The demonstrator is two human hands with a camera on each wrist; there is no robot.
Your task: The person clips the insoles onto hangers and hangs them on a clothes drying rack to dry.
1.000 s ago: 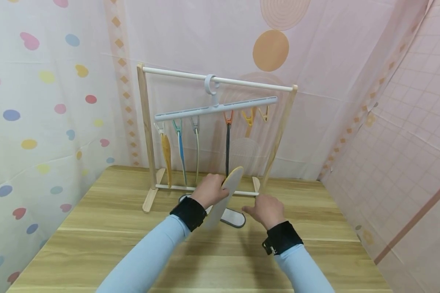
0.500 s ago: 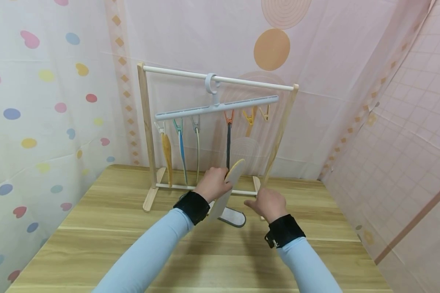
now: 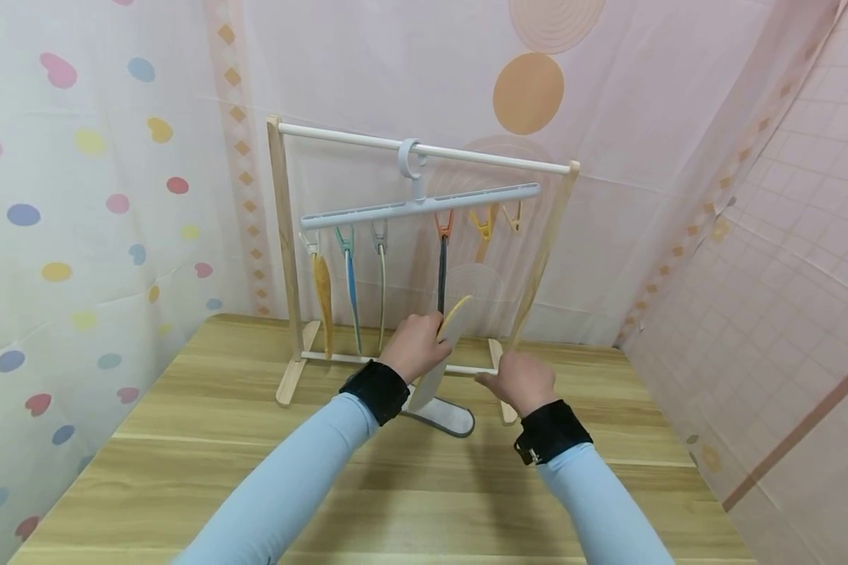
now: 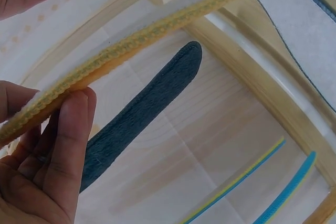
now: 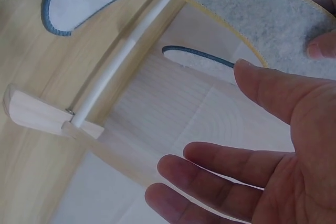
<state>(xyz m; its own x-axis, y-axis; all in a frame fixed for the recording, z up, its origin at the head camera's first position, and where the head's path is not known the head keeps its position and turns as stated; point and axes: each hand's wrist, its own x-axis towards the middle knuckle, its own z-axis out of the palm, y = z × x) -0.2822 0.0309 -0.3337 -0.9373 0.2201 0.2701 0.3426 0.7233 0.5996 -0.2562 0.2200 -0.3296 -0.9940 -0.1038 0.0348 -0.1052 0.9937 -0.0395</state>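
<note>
Yellow-edged and grey-faced, an insole (image 3: 444, 345) is pinched between the thumb and curled fingers of the left hand (image 3: 415, 346) and held tilted in front of the wooden drying rack (image 3: 283, 259), just below the dark insole (image 3: 441, 275) hanging from an orange clip. The right hand (image 3: 519, 382) is held just beside it with relaxed, spread fingers, gripping nothing. Another insole (image 3: 448, 416) lies on the table (image 3: 184, 439) beneath the hands.

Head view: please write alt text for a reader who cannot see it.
The left hand grips a grey, yellow-edged insole before a wooden drying rack where four insoles hang clipped to a grey hanger. The right hand hovers open nearby, above a wooden table.
</note>
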